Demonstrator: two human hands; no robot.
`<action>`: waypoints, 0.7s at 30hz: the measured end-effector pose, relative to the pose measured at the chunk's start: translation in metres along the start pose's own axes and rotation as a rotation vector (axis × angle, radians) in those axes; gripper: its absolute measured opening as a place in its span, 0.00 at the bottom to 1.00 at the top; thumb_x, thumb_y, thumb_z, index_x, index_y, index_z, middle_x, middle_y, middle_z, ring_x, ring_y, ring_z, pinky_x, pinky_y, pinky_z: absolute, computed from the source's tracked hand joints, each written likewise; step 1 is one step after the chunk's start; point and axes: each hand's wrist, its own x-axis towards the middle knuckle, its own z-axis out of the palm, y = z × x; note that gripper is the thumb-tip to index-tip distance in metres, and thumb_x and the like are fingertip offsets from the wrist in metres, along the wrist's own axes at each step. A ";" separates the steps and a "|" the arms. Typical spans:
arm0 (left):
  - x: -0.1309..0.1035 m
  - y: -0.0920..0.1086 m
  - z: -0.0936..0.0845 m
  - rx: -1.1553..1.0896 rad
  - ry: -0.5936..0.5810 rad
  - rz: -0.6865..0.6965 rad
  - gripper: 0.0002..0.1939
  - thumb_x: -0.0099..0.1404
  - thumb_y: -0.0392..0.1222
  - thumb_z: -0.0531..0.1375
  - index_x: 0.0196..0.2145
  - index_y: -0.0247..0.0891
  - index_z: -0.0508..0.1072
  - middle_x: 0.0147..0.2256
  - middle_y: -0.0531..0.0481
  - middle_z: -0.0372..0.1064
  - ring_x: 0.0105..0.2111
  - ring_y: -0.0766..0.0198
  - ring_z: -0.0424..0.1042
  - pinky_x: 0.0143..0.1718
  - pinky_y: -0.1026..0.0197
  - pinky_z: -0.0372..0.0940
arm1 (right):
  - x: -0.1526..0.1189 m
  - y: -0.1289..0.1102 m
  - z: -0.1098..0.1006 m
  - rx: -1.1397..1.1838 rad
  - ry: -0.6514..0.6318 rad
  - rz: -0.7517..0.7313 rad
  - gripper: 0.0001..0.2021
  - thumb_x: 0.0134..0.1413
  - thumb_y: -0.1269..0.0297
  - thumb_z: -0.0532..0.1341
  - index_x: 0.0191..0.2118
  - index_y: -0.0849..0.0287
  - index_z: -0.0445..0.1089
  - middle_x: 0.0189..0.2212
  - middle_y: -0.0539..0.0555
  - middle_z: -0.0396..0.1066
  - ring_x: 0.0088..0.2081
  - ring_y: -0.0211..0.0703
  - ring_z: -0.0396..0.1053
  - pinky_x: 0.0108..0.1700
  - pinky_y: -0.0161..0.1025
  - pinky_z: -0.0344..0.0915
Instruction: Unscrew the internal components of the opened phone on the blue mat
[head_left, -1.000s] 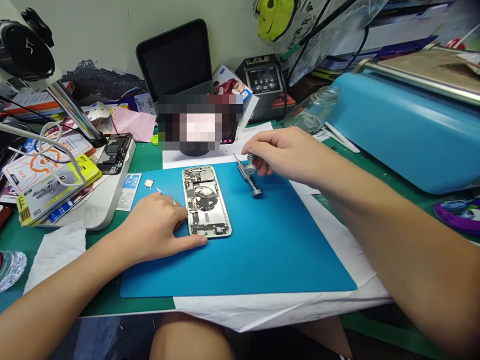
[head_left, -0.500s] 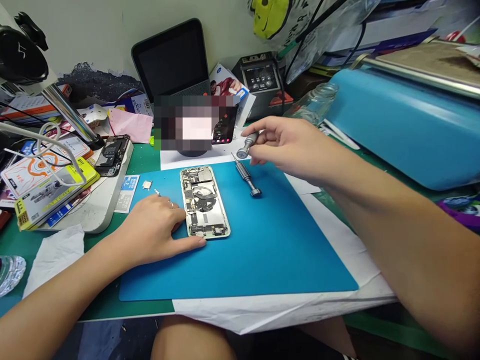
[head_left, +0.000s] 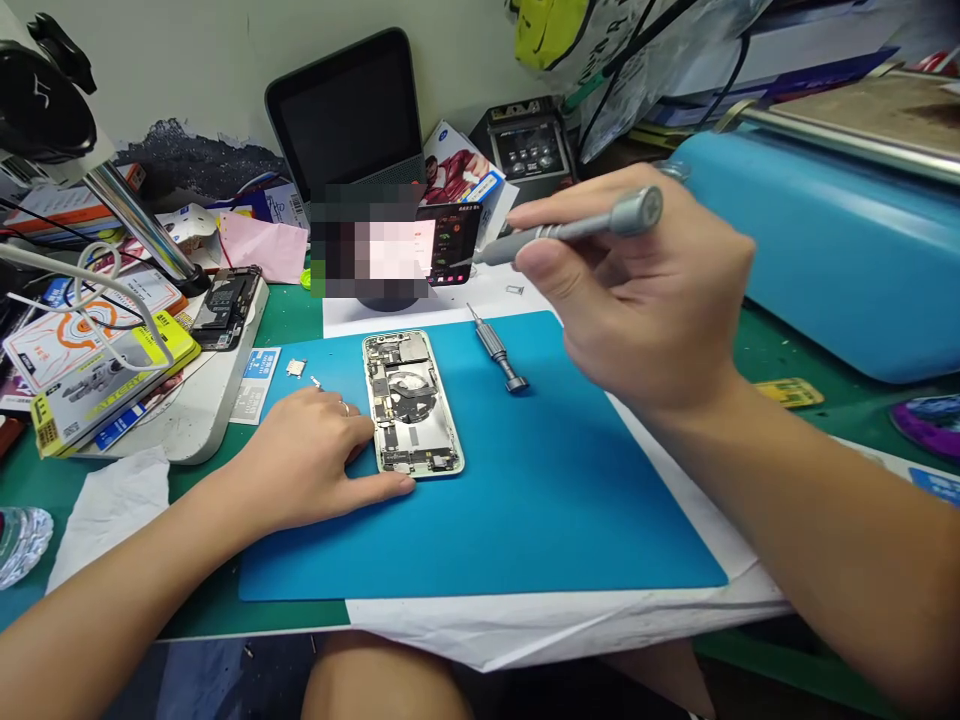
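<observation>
An opened phone [head_left: 417,405] with bare inner parts lies on the blue mat [head_left: 525,520]. My left hand [head_left: 307,460] rests at its left edge, thumb stretched along the lower edge, the other fingers curled; nothing is seen held in it. Above the mat's right part, my right hand [head_left: 645,290] holds a grey screwdriver [head_left: 574,228] between thumb and fingers, its tip pointing left. A second screwdriver [head_left: 496,350] lies on the mat to the right of the phone. Small metal parts [head_left: 296,368] sit on the mat's upper left.
Behind the mat stand a dark-screened display [head_left: 349,115] and a lit phone [head_left: 454,243]. On the left are a lamp-like stand [head_left: 142,225], boxes [head_left: 112,375] and another opened phone [head_left: 226,308]. A blue rounded machine [head_left: 825,250] occupies the right.
My right hand has risen and moved right, and the screwdriver in it has turned to lie nearly level, tip to the left. My left hand keeps its place by the phone.
</observation>
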 end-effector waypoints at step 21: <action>0.000 -0.003 0.008 -0.048 0.015 0.010 0.26 0.69 0.65 0.58 0.31 0.37 0.76 0.27 0.49 0.72 0.30 0.57 0.72 0.35 0.56 0.57 | -0.047 -0.031 0.029 0.420 -0.280 -0.188 0.36 0.65 0.64 0.64 0.72 0.39 0.48 0.48 0.51 0.79 0.40 0.43 0.80 0.47 0.42 0.80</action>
